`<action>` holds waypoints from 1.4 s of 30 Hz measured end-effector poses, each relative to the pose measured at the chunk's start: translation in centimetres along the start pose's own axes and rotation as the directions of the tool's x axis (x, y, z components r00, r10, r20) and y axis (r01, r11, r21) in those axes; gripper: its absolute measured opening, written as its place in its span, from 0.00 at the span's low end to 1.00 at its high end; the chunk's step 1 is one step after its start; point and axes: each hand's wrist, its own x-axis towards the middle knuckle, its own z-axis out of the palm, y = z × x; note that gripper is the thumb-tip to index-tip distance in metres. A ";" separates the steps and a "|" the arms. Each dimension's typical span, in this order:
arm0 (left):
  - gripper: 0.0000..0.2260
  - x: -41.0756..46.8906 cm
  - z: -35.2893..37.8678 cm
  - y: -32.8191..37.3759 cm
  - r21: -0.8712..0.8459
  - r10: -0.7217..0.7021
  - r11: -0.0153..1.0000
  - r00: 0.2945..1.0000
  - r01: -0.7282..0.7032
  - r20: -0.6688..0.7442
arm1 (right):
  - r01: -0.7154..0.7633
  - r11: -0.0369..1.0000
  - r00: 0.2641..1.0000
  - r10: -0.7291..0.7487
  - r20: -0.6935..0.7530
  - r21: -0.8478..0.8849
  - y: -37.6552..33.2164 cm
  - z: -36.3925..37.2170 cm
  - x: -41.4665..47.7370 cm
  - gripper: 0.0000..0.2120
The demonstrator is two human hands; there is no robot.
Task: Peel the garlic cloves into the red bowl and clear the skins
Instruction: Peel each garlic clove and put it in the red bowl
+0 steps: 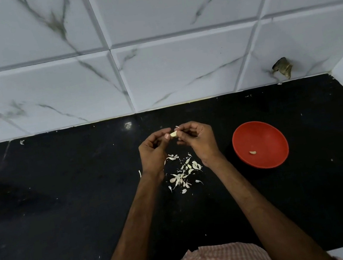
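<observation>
Garlic clove — pinched between left hand and right hand, half-peeled. Red bowl holds one peeled clove; skins uncleared on bench.

Both bare arms reach forward and draw close at the hands. The left hand and the right hand are side by side, fingers curled. Their fingertips pinch one garlic clove between them. The backs of the hands face up.
</observation>
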 end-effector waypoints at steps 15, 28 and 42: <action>0.08 -0.5 0.2 0.3 0.021 0.115 0.993 0.983 -0.119 0.140 | -0.179 0.982 0.982 0.174 0.074 0.066 0.0 0.2 -0.2 0.04; 0.02 -0.2 -0.6 0.0 0.020 0.034 0.999 0.996 -0.036 0.088 | -0.206 0.935 0.978 0.191 -0.078 -0.288 1.6 0.0 -0.3 0.17; 0.19 0.0 0.1 0.4 0.071 -0.010 0.997 1.000 0.009 0.020 | -0.168 0.985 0.985 0.169 -0.021 0.049 0.9 1.2 -0.2 0.15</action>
